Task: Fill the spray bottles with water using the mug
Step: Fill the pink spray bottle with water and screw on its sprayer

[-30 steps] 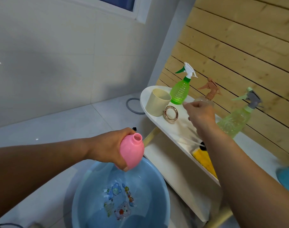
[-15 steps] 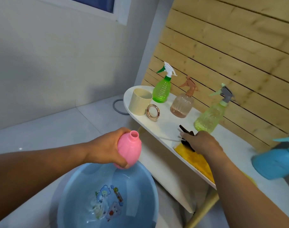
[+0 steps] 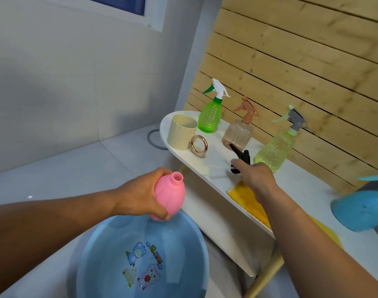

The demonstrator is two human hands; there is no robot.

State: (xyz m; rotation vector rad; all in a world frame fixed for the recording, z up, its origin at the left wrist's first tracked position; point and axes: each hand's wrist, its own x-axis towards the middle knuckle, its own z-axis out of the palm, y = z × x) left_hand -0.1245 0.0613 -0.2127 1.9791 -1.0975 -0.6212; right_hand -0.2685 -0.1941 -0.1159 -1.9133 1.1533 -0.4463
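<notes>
Left hand (image 3: 140,193): wrapped round the belly of the pink bottle (image 3: 169,195), fingers closed under it, thumb side on top. Forearm comes in level from the left.
Pink bottle: neck open, no sprayer fitted, tilted a little toward the table. Held over the far rim of the blue basin (image 3: 93,250), probably so spills drop back into the basin.
Right hand (image 3: 255,176): reaching out over the white table (image 3: 214,160), knuckles up, fingers curled onto a black sprayer head (image 3: 241,157). How firm the hold is cannot be told; it is likely being set down out of the way.
Right arm: extended forward and left from the lower right corner, crossing a yellow cloth (image 3: 246,197).
Mug (image 3: 181,134): cream, upright at the table's left end, untouched, well apart from both hands.
Other bottles: green bottle (image 3: 210,116), brown bottle (image 3: 237,134) and yellow-green bottle (image 3: 274,147) stand in a row along the wall with sprayers on; a blue one (image 3: 360,207) at the right edge, blurred.
Step (judgement): the mug must be fetched next.
</notes>
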